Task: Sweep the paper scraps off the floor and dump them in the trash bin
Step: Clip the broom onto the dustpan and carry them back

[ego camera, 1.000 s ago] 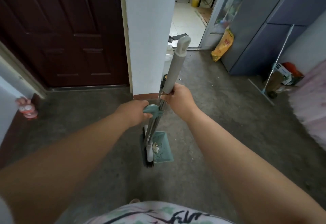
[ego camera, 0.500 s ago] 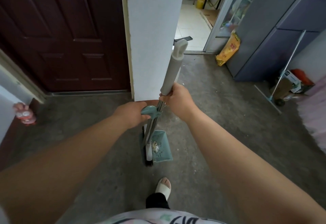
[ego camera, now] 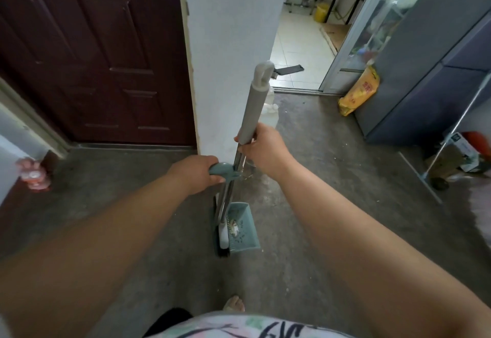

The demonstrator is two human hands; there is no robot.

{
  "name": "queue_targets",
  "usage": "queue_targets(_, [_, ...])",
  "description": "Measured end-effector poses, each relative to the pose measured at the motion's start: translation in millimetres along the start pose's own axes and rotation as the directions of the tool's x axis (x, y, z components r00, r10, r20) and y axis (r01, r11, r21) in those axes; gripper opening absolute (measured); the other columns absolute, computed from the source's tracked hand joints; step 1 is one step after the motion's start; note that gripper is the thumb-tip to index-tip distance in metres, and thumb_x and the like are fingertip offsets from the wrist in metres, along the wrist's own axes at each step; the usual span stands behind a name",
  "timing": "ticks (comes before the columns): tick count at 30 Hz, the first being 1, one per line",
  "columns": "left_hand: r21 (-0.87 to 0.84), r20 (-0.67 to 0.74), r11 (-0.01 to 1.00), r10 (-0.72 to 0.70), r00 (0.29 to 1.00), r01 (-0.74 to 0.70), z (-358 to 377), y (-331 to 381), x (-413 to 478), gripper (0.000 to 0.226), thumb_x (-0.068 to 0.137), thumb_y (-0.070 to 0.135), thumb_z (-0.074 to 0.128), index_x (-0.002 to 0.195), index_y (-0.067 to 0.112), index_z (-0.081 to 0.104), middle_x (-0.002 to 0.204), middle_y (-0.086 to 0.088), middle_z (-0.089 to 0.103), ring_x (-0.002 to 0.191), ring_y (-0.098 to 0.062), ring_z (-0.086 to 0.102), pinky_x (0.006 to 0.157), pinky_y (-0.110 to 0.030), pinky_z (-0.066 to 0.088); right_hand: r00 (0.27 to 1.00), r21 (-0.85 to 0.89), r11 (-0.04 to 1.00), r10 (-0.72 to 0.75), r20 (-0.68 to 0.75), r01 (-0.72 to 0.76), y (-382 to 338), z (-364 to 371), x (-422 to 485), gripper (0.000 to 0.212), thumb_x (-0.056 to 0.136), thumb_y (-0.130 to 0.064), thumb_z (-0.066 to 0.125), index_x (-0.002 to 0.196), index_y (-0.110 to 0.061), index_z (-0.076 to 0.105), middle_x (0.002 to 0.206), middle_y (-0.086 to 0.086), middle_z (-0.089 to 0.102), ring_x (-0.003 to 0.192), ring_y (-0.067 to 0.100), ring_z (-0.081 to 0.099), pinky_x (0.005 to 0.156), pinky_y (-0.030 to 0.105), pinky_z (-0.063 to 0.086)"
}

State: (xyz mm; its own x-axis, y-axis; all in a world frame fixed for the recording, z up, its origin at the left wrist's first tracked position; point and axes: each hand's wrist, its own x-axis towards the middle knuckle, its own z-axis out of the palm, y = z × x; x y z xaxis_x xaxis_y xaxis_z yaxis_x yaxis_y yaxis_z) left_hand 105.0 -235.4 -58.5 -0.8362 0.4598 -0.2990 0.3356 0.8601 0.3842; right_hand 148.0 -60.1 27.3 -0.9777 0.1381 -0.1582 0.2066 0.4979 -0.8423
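At lower centre of the frame: dustpan and broom, one in each hand, above the concrete floor.
The teal dustpan contains paper scraps, just beside the broom head. The left hand grips the dustpan handle; the right hand grips the grey broom handle. Beyond stands a white wall pillar.

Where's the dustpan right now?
Head view, centre: the dustpan is low by the concrete floor, below the left hand, broom head against its left edge.

Daylight comes from the tiled doorway ahead of me; the concrete floor is dim, edges bend and blur.
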Motion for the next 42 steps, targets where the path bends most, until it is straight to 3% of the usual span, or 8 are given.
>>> queue_targets(5, [-0.009,-0.019,1.000,-0.015,1.000,0.015,-6,4,24,0.029,0.082,0.055,0.065,0.093,0.029,0.057,0.090,0.004,0.061,0.084,-0.018,0.057,0.074,-0.033,0.049,1.000,0.041,0.999,-0.009,0.008,0.009,3,-7,25,0.021,0.085,-0.001,0.061,0.094,-0.021,0.059,0.107,0.002,0.068,0.094,0.023,0.064,0.076,0.034,0.055])
queue_targets(12, [-0.061,-0.004,0.998,0.004,1.000,-0.004,-20,-6,56,0.027,0.082,0.048,0.070,0.085,0.025,0.056,0.080,0.005,0.053,0.077,-0.016,0.052,0.063,-0.029,0.036,0.999,0.161,0.987,-0.012,0.038,0.005,3,-4,59,0.038,0.084,0.008,0.058,0.086,-0.030,0.055,0.103,0.001,0.067,0.070,0.008,0.055,0.058,0.019,0.040])
queue_targets(18, [-0.134,0.039,0.990,0.037,0.999,-0.031,-33,-34,92,0.030,0.081,0.042,0.074,0.102,0.024,0.062,0.087,0.005,0.057,0.080,-0.014,0.054,0.062,-0.026,0.036,0.998,0.193,0.980,0.048,-0.028,-0.042,-3,7,98,0.036,0.084,0.012,0.054,0.095,-0.023,0.056,0.105,0.002,0.067,0.086,0.012,0.060,0.071,0.024,0.051])
queue_targets(23, [-0.117,0.099,0.992,0.057,0.993,-0.045,-43,-56,121,0.024,0.089,0.032,0.066,0.107,0.018,0.059,0.097,-0.003,0.060,0.082,-0.017,0.051,0.067,-0.026,0.035,0.996,0.160,0.985,0.071,-0.050,-0.062,-6,25,133,0.034,0.083,0.011,0.056,0.098,-0.019,0.058,0.099,-0.004,0.066,0.086,0.008,0.061,0.077,0.028,0.055])
queue_targets(28, [-0.146,0.214,0.989,0.067,0.974,-0.036,-52,-83,149,0.034,0.091,0.018,0.061,0.125,0.016,0.055,0.119,-0.008,0.062,0.097,-0.020,0.054,0.079,-0.027,0.042,0.993,0.124,0.989,0.092,-0.069,-0.083,-9,43,165,0.031,0.081,0.011,0.058,0.101,-0.011,0.063,0.095,-0.006,0.065,0.075,-0.003,0.058,0.063,0.012,0.048])
queue_targets(34, [-0.195,0.222,0.980,0.087,0.971,-0.043,-57,-107,174,0.038,0.093,0.013,0.057,0.131,0.015,0.053,0.125,-0.012,0.060,0.108,-0.027,0.056,0.087,-0.031,0.044,0.987,0.096,0.991,0.109,-0.115,-0.098,-12,61,193,0.027,0.082,0.012,0.056,0.101,-0.006,0.063,0.092,-0.003,0.064,0.071,-0.004,0.056,0.054,0.002,0.043])
queue_targets(39, [-0.206,0.213,0.976,0.109,0.971,-0.064,-52,-124,195,0.041,0.092,0.010,0.058,0.133,0.016,0.053,0.127,-0.010,0.060,0.111,-0.026,0.056,0.086,-0.028,0.042,0.979,0.091,0.984,0.165,-0.117,-0.155,-8,71,209,0.028,0.079,0.012,0.061,0.102,-0.003,0.063,0.094,0.001,0.065,0.074,0.000,0.058,0.056,0.004,0.045])
queue_targets(42, [-0.193,0.224,0.977,0.135,0.965,-0.092,-48,-134,206,0.038,0.091,0.008,0.058,0.129,0.016,0.055,0.122,-0.008,0.061,0.101,-0.021,0.055,0.080,-0.026,0.039,0.978,0.110,0.979,0.184,-0.101,-0.173,-7,75,216,0.026,0.078,0.009,0.066,0.102,-0.003,0.063,0.094,0.001,0.066,0.075,0.006,0.059,0.064,0.015,0.047])
